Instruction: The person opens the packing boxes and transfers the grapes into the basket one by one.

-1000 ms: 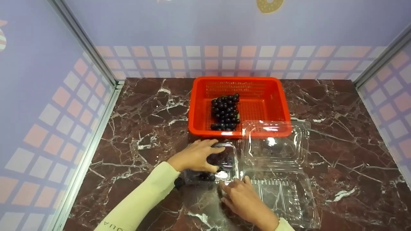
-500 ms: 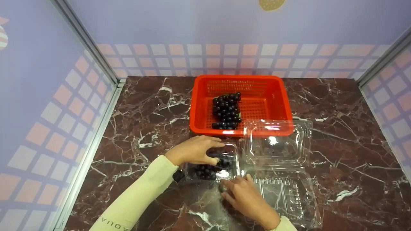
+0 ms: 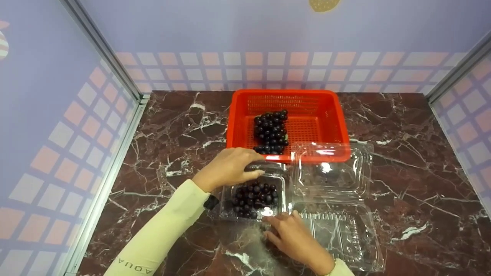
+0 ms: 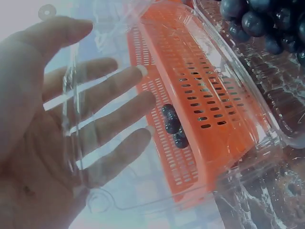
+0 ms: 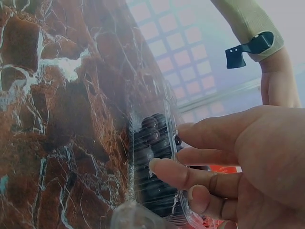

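Note:
A clear plastic fruit box (image 3: 283,195) holds a bunch of dark grapes (image 3: 256,198) at the middle of the tabletop. Its transparent lid (image 3: 274,168) is raised at the back. My left hand (image 3: 230,166) is behind the grapes at the lid, and the left wrist view shows its fingers (image 4: 128,107) straight and spread against the clear plastic. At the front right corner of the box, my right hand (image 3: 291,235) holds the rim. In the right wrist view its thumb (image 5: 209,133) is at the edge, with a fingertip on the front wall.
Behind the box stands a red perforated basket (image 3: 341,126) with another bunch of dark grapes (image 3: 271,132) in it. A second clear box (image 3: 337,234) lies opened out to the right, its lid (image 3: 332,172) leaning over the basket's front edge. Patterned panels (image 3: 287,30) enclose the marbled tabletop (image 3: 414,184).
My left hand has moved back toward the basket, away from above the grapes, and the lid has tilted up with it. More of the grapes now shows. My right hand has stayed at the corner.

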Action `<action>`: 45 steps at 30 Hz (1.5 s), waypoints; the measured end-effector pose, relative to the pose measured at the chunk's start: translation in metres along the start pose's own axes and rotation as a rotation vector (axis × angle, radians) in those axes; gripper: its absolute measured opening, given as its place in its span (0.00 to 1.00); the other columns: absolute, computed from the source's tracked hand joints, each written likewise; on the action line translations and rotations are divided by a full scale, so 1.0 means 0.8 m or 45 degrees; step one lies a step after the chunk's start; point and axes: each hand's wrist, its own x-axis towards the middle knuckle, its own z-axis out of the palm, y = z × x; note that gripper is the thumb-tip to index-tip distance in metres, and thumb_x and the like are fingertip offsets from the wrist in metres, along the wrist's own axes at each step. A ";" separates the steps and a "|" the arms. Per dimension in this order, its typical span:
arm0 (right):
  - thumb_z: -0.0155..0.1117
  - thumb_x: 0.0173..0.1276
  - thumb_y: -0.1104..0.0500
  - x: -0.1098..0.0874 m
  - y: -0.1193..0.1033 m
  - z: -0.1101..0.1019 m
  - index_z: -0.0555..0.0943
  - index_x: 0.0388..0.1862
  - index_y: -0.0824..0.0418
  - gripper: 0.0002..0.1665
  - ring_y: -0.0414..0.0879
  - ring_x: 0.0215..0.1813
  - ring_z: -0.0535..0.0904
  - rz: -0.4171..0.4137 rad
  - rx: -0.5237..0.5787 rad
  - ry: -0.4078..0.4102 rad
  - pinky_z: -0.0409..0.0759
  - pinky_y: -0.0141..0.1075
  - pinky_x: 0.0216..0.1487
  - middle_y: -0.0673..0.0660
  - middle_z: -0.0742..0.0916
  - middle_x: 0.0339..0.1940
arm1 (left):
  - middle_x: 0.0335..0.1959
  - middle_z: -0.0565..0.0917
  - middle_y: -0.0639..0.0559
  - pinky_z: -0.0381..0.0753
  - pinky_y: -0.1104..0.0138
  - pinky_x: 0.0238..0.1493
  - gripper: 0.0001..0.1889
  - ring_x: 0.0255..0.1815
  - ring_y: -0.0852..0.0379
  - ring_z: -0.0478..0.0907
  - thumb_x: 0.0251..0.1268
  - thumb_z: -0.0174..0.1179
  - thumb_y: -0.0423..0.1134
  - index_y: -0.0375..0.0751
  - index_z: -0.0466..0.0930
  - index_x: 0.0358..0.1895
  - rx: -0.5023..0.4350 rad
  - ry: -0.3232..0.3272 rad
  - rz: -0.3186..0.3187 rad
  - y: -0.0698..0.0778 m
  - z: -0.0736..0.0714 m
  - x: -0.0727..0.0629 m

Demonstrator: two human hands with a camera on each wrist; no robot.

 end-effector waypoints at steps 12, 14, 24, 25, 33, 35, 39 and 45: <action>0.64 0.65 0.50 -0.004 0.000 -0.004 0.83 0.52 0.55 0.18 0.46 0.42 0.83 0.026 0.058 -0.071 0.73 0.50 0.55 0.53 0.89 0.38 | 0.65 0.76 0.48 0.73 0.53 0.63 0.32 0.63 0.49 0.75 0.65 0.60 0.53 0.48 0.67 0.70 0.103 0.117 -0.010 0.002 0.000 0.000; 0.64 0.65 0.50 -0.005 -0.001 -0.005 0.83 0.51 0.55 0.18 0.44 0.40 0.82 0.019 0.063 -0.068 0.71 0.43 0.49 0.51 0.90 0.37 | 0.69 0.72 0.47 0.68 0.52 0.68 0.33 0.68 0.48 0.70 0.65 0.60 0.52 0.47 0.65 0.71 0.111 0.121 -0.003 0.002 0.001 0.000; 0.62 0.66 0.49 -0.007 -0.003 -0.005 0.83 0.51 0.53 0.18 0.41 0.39 0.81 0.022 0.081 -0.103 0.69 0.38 0.45 0.50 0.90 0.39 | 0.68 0.71 0.48 0.67 0.57 0.70 0.26 0.69 0.50 0.67 0.64 0.62 0.47 0.43 0.73 0.64 0.088 0.322 0.117 -0.002 0.005 0.002; 0.62 0.66 0.49 -0.008 -0.004 -0.005 0.83 0.51 0.53 0.17 0.41 0.39 0.81 0.020 0.081 -0.101 0.69 0.38 0.45 0.50 0.90 0.39 | 0.64 0.74 0.48 0.71 0.59 0.66 0.24 0.65 0.51 0.71 0.64 0.62 0.46 0.43 0.76 0.62 0.065 0.358 0.136 -0.001 0.005 0.002; 0.62 0.66 0.49 -0.010 -0.004 -0.005 0.84 0.48 0.52 0.15 0.41 0.40 0.81 0.007 0.090 -0.100 0.69 0.38 0.47 0.48 0.89 0.38 | 0.50 0.81 0.54 0.81 0.68 0.52 0.19 0.46 0.58 0.81 0.63 0.63 0.48 0.45 0.80 0.54 -0.055 0.305 0.170 0.002 0.015 -0.004; 0.62 0.66 0.49 -0.010 -0.003 -0.004 0.84 0.48 0.51 0.15 0.41 0.40 0.81 0.004 0.090 -0.099 0.68 0.39 0.47 0.48 0.89 0.38 | 0.52 0.81 0.54 0.81 0.68 0.53 0.20 0.48 0.58 0.81 0.62 0.62 0.50 0.46 0.79 0.55 -0.063 0.240 0.148 0.003 0.024 -0.007; 0.63 0.66 0.49 -0.011 -0.004 -0.005 0.84 0.48 0.51 0.14 0.39 0.39 0.80 0.001 0.091 -0.101 0.67 0.38 0.46 0.47 0.89 0.37 | 0.53 0.82 0.54 0.81 0.67 0.53 0.24 0.49 0.57 0.82 0.61 0.63 0.53 0.47 0.78 0.58 -0.072 0.094 0.108 0.004 0.044 -0.014; 0.63 0.66 0.49 -0.011 -0.005 -0.008 0.85 0.48 0.50 0.14 0.40 0.39 0.80 0.007 0.072 -0.102 0.67 0.38 0.45 0.46 0.89 0.36 | 0.56 0.82 0.53 0.80 0.60 0.56 0.31 0.53 0.53 0.82 0.56 0.66 0.58 0.47 0.77 0.61 -0.061 -0.096 0.033 0.005 0.064 -0.019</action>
